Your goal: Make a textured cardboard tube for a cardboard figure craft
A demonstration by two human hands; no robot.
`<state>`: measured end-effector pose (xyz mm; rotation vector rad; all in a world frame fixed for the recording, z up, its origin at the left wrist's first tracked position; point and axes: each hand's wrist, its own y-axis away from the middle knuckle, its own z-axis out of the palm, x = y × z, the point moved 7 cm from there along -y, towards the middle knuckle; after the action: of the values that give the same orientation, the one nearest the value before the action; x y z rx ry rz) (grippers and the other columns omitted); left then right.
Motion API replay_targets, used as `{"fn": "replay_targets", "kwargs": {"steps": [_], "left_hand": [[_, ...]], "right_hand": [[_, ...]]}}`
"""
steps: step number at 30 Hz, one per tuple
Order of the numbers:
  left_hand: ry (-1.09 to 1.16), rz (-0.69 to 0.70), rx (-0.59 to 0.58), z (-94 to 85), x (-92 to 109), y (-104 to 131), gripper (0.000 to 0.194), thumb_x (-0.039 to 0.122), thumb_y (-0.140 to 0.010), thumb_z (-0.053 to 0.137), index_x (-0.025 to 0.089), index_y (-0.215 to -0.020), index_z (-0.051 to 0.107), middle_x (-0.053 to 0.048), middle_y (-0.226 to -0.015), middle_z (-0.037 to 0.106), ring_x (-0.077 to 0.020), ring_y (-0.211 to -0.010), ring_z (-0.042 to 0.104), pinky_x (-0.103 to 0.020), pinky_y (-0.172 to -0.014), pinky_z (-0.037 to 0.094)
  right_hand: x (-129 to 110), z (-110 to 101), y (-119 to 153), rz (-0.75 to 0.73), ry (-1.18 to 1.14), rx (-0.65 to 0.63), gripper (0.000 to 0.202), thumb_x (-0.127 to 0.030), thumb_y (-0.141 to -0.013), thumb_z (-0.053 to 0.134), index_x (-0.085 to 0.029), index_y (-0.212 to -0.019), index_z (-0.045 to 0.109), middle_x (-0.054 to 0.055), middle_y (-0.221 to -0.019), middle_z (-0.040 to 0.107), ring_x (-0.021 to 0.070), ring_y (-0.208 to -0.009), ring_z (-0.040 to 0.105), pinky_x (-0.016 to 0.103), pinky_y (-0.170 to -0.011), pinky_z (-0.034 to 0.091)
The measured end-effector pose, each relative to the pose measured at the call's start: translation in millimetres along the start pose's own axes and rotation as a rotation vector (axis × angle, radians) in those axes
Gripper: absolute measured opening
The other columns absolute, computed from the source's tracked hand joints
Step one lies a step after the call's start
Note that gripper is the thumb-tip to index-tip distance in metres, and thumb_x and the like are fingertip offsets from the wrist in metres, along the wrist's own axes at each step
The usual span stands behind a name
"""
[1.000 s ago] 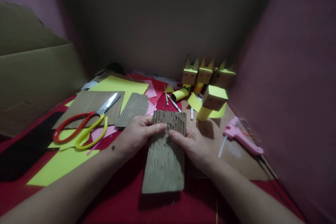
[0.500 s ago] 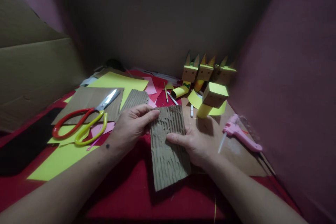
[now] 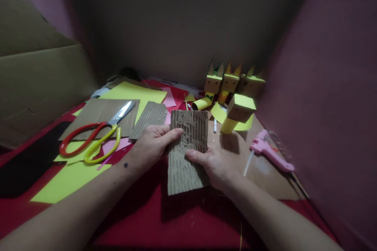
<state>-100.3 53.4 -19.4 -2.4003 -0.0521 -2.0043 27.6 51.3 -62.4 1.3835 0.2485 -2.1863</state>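
Between my hands is a rectangular piece of corrugated cardboard (image 3: 188, 172), its ridged side facing up, with the paper layer roughly torn off. My left hand (image 3: 156, 139) grips its left edge, thumb on top. From the right edge my right hand (image 3: 216, 164) holds it, thumb pressed on the ridges. The fingers beneath are hidden. A second ridged cardboard piece (image 3: 150, 117) lies just beyond my left hand. Left of that, scissors (image 3: 110, 123) with one red and one yellow handle rest on a flat cardboard sheet (image 3: 85, 113) and yellow paper.
On the right, a pink glue gun (image 3: 271, 151) lies on a cardboard base (image 3: 282, 188). A box-headed figure (image 3: 241, 108) stands on a yellow tube, with several eared box figures (image 3: 229, 82) behind. Yellow paper (image 3: 64, 180) and a large cardboard box (image 3: 38, 86) are at left.
The held cardboard has turned straighter, and its near end has risen away from me. My left thumb sits slightly lower and further right.
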Motion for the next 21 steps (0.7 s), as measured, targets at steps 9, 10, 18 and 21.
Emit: {"fn": "replay_targets", "kwargs": {"steps": [9,10,18,21], "left_hand": [[0.044,-0.025,-0.011,-4.5,-6.7,-4.8,0.033,0.045,-0.073,0.066,0.014,-0.063,0.060,0.000,-0.059,0.062,-0.0115,-0.053,0.053,-0.021,-0.049,0.041],[0.061,-0.038,-0.029,-4.3,-7.7,-5.4,0.033,0.045,-0.071,0.068,0.014,-0.063,0.060,0.000,-0.058,0.062,-0.0112,-0.052,0.053,-0.021,-0.048,0.041],[0.395,-0.137,0.076,-17.6,-18.6,-13.8,0.027,0.033,-0.065,0.076,0.012,-0.073,0.062,-0.001,-0.054,0.062,-0.0143,-0.046,0.057,-0.029,-0.050,0.050],[0.467,-0.163,0.026,-14.7,-20.3,-14.8,0.026,0.031,-0.065,0.078,0.012,-0.073,0.063,-0.002,-0.054,0.062,-0.0163,-0.047,0.059,-0.030,-0.049,0.050]], "right_hand": [[24.3,5.9,4.0,0.201,0.066,-0.143,0.033,-0.032,-0.067,0.073,-0.010,-0.085,0.058,0.004,-0.057,0.064,0.0145,-0.036,0.059,0.019,-0.027,0.042],[24.7,6.0,4.1,0.214,0.081,-0.153,0.032,-0.033,-0.067,0.073,-0.010,-0.084,0.058,0.004,-0.056,0.064,0.0146,-0.036,0.058,0.019,-0.027,0.041],[-32.7,-7.4,6.5,-0.118,0.172,-0.240,0.083,-0.035,-0.075,0.076,-0.038,-0.144,0.030,0.003,-0.102,0.070,0.0167,-0.084,0.068,0.029,-0.072,0.057],[-36.0,6.3,16.9,-0.110,0.474,-0.481,0.089,-0.021,-0.060,0.086,-0.038,-0.137,0.046,0.004,-0.127,0.062,0.0266,-0.120,0.056,0.041,-0.096,0.050]]}}
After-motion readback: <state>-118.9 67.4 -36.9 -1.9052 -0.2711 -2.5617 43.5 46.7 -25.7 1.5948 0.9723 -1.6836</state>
